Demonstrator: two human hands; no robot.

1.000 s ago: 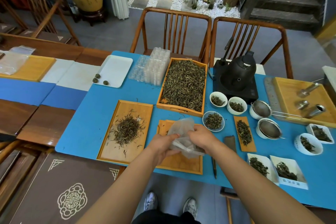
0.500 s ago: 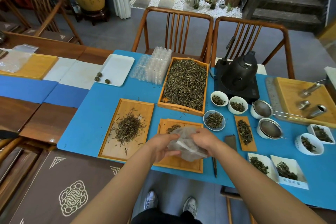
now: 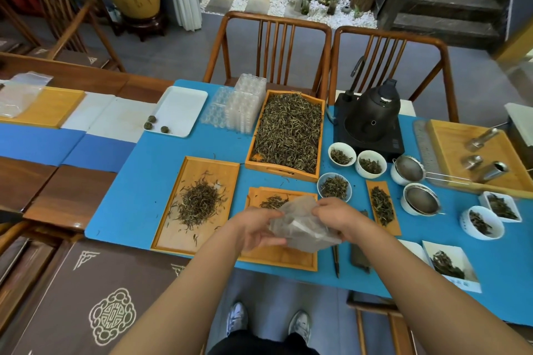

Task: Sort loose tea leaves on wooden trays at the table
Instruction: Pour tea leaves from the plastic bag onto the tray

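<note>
My left hand (image 3: 253,229) and my right hand (image 3: 337,215) both grip a crumpled clear plastic bag (image 3: 301,226) above the small wooden tray (image 3: 278,258) at the table's near edge. A little heap of tea leaves (image 3: 272,201) lies at that tray's far end, partly hidden by the bag. To the left, a longer wooden tray (image 3: 222,170) carries a loose pile of tea (image 3: 199,204). Behind stands a deep wooden tray (image 3: 281,171) filled with tea leaves (image 3: 290,131).
White bowls of tea (image 3: 341,154) and strainers (image 3: 421,200) crowd the right side, with a black kettle (image 3: 372,114) on its base behind. Clear plastic moulds (image 3: 240,106) and a white tray (image 3: 183,108) with three tea balls sit at the back left. Tweezers (image 3: 336,261) lie beside the small tray.
The bag has come lower and nearer to me between my hands, which uncovers a small heap of tea at the far end of the small tray.
</note>
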